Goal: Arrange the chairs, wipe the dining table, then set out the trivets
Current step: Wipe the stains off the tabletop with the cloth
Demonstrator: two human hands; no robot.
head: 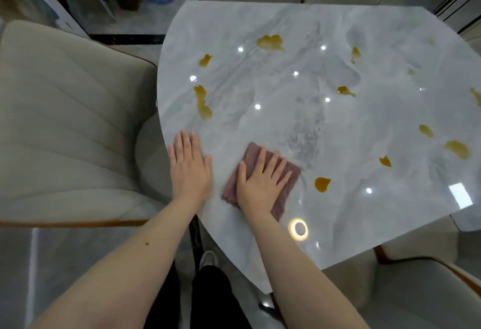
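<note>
Right hand [261, 180] flat, fingers spread, pressing folded cloth [287, 172], long axis toward near edge; left hand [190, 164] flat on desk [364, 125].

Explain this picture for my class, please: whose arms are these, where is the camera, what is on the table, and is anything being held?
No machine here: a person wears a camera on the head, so the single picture looks down over their own two arms. The left hand rests flat on the marble dining table, fingers straight. The right hand presses flat on a folded pinkish cloth, not gripping it. Yellow-brown spills dot the tabletop, one just right of the cloth. Cream padded chairs stand round the table. No trivets are visible.
</note>
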